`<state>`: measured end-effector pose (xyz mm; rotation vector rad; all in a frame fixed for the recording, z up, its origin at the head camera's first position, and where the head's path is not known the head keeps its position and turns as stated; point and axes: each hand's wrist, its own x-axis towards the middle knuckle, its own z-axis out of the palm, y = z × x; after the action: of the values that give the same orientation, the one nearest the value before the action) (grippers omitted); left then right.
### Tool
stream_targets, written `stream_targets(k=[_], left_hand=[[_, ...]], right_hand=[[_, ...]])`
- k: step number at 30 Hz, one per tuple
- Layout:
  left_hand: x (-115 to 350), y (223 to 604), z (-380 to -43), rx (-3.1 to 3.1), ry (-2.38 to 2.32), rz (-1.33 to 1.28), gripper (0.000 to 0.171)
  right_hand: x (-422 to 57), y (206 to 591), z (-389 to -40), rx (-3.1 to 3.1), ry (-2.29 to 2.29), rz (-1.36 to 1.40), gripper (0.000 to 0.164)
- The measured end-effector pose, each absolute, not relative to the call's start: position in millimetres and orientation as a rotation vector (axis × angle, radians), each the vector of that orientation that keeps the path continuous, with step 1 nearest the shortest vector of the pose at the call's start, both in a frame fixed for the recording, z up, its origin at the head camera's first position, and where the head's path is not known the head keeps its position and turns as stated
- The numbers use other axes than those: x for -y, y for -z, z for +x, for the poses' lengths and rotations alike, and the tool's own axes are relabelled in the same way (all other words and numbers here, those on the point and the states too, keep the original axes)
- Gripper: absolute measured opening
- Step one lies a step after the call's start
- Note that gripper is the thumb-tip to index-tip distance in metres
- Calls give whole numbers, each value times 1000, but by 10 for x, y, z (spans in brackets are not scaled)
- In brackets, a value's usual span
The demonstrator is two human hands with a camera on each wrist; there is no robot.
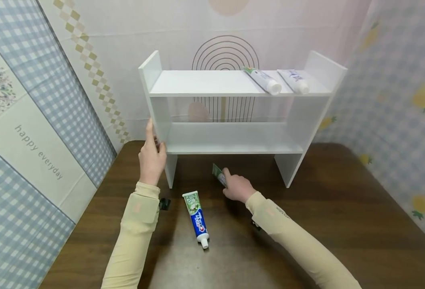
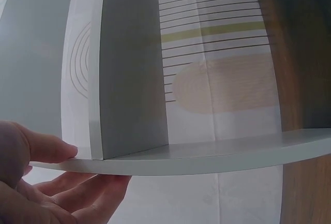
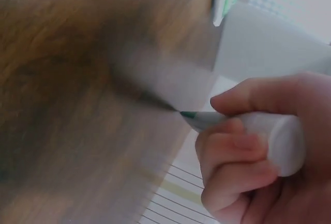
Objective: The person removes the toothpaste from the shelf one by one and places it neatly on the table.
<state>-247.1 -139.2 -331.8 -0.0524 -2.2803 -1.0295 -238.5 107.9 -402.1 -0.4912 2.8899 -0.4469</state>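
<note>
My left hand (image 1: pixel 152 161) grips the left side panel of a white two-tier shelf (image 1: pixel 198 83), thumb on one face and fingers on the other in the left wrist view. A toothpaste tube (image 1: pixel 219 175) with a green end is held in my right hand (image 1: pixel 238 188), low in front of the shelf's lower opening. In the right wrist view, curled fingers wrap the tube near its white cap (image 3: pixel 288 144). A blue, green and white toothpaste tube (image 1: pixel 197 216) lies on the table between my forearms, cap towards me.
Two white toothpaste tubes, one with a green end (image 1: pixel 264 81) and one paler (image 1: pixel 294 81), lie on the right part of the top tier, caps forward. The shelf stands on a dark wooden table (image 1: pixel 342 224). Patterned cloth hangs behind and on both sides.
</note>
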Motion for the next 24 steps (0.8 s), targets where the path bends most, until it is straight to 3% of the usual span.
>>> stream_targets(k=[13, 20, 24], left_hand=[[1387, 3286, -2461, 2270, 1021, -67, 69], [1403, 3273, -2459, 2272, 1019, -50, 70], [1404, 3288, -2459, 2276, 996, -50, 70]], right_hand=[[-970, 4100, -1811, -2897, 32, -572, 43], [-800, 4065, -1415, -2853, -341, -719, 50], [-769, 4048, -1369, -2862, -367, -775, 35]])
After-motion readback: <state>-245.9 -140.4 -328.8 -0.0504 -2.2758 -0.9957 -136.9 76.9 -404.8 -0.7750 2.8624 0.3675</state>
